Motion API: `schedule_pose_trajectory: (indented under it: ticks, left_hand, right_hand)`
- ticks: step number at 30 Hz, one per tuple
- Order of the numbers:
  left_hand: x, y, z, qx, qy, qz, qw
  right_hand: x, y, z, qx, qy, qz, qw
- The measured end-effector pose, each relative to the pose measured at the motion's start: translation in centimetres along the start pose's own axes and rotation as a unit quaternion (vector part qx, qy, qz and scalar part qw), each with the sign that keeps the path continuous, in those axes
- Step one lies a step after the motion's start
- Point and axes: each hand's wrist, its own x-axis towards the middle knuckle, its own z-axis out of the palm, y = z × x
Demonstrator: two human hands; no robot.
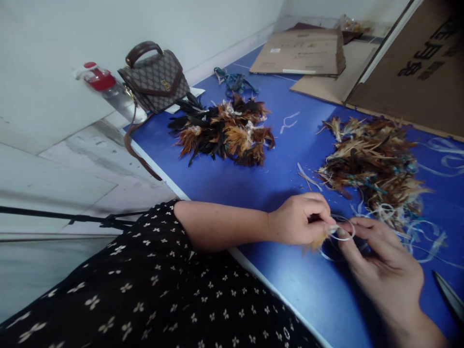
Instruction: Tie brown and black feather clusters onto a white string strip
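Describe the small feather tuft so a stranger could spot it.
Over the blue table, find the left hand. The feather tuft pokes out beneath that hand, pale golden. Unlike the left feather pile and right feather pile, it is held.

Feather tuft (314,242), 4 o'clock: left hand (303,218) hides most of it, blurry. Ribbon (343,239) too fine to tell if right hand (387,261) pinches it. Dark pointed thing (449,294), 4 o'clock: right edge cuts it, type unclear. Cardboard box (393,96), 2 o'clock: top and right cropped. Dress (137,285), 7 o'clock: bottom cropped.
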Motion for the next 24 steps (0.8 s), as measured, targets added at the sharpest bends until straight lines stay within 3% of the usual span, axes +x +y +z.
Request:
schedule_pose_trajectory:
  ticks: [3,7,13,18,21,24]
  left_hand:
    - [-0.1,0.0,0.1,-0.003,0.003,0.01,1.0]
    - [-0.1,-0.2,0.2,-0.011,0.012,-0.035,0.999]
    - [0.2,-0.2,0.1,-0.161,0.041,-0.096,0.981]
    - [0.7,0.4,-0.2,-0.314,-0.049,-0.158,0.935]
    - [0.9,0.7,-0.4,-0.328,-0.096,-0.207,0.917]
    - [0.9,0.7,-0.5,-0.306,-0.081,-0.238,0.918]
  right_hand:
    - [-0.3,-0.2,0.0,-0.039,0.035,-0.024,0.998]
    - [-0.5,0.0,-0.4,-0.09,0.069,-0.049,0.992]
    - [-0.4,1.1,-0.3,-0.177,-0.022,-0.046,0.983]
    - [-0.4,1.7,0.1,-0.223,-0.09,-0.065,0.969]
    - [-0.5,1.7,0.1,-0.211,-0.112,-0.082,0.968]
    - [-0.6,1.8,0.2,-0.225,-0.107,-0.083,0.965]
